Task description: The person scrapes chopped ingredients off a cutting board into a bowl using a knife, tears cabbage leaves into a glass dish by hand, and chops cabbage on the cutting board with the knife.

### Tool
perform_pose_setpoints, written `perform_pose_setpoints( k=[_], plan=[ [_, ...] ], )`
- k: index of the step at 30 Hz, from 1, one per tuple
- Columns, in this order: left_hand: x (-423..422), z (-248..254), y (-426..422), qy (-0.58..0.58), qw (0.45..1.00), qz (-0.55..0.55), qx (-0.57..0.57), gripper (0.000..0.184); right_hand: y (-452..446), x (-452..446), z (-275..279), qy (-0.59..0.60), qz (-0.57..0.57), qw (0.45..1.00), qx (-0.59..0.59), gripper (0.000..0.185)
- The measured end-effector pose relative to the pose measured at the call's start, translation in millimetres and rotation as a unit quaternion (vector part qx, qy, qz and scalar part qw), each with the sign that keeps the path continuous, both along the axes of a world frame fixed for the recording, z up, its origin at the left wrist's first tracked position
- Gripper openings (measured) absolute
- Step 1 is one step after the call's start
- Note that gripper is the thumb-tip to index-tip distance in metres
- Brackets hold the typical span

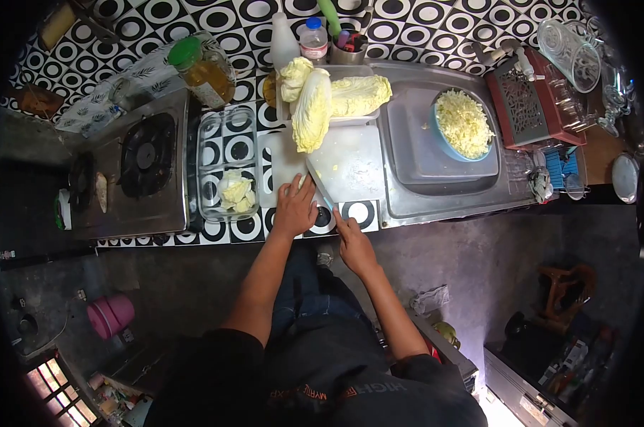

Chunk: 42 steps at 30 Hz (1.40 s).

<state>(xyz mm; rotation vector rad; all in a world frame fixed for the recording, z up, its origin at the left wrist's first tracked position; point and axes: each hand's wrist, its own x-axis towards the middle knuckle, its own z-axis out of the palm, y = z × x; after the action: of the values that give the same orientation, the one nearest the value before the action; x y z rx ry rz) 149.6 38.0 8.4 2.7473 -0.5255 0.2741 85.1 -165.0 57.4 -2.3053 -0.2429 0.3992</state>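
Observation:
My right hand (354,240) is closed round the light blue handle of a kitchen knife (320,185), its blade lying diagonally over the white cutting board (357,156). Beside the blade, my left hand (295,206) presses bent fingers down at the board's near edge. A small pale piece of napa cabbage (302,181) shows among those fingers, mostly hidden. Small yellow scraps dot the board. At its far side, a napa cabbage (312,114) leans out of a clear tray (368,119), with more cabbage (357,96) in it.
Left of the board, a glass dish (206,181) holds cut cabbage pieces (236,192); beyond it stands a gas stove (126,164). At right, a blue bowl (439,139) of shredded cabbage sits on the steel sink (407,206). Jars and bottles line the tiled wall.

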Motion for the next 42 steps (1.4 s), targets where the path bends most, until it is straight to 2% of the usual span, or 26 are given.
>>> perform_pose_setpoints(
  k=[9, 12, 18, 24, 29, 42],
  plan=[
    [1.0, 2.0, 0.9, 0.025, 1.000, -0.004, -0.008, 0.052, -2.1, 5.2, -9.1, -0.006, 0.013, 1.000, 0.012, 0.070],
    [1.4, 1.6, 1.1, 0.021, 1.000, 0.000, 0.005, 0.054, -1.0, 9.8, -4.4, 0.015, -0.003, 1.000, 0.024, 0.065],
    [1.5, 3.1, 0.8, 0.025, 1.000, -0.003, 0.006, 0.059, 9.8, 35.8, -18.4, -0.046, 0.004, 0.998, 0.043, 0.064],
    [0.5, 1.6, 1.3, 0.023, 1.000, -0.002, 0.015, 0.062, 23.4, 63.8, -17.2, -0.043, 0.011, 0.998, 0.049, 0.063],
    [-1.8, -2.0, 0.5, 0.013, 0.999, 0.018, -0.024, 0.064, 21.4, 75.6, -17.5, -0.054, -0.007, 0.997, 0.051, 0.063],
    [-0.9, 1.6, 3.4, 0.017, 1.000, -0.020, -0.008, 0.060, -12.4, 43.6, 9.4, -0.065, 0.021, 0.998, 0.010, 0.060]
  ],
)
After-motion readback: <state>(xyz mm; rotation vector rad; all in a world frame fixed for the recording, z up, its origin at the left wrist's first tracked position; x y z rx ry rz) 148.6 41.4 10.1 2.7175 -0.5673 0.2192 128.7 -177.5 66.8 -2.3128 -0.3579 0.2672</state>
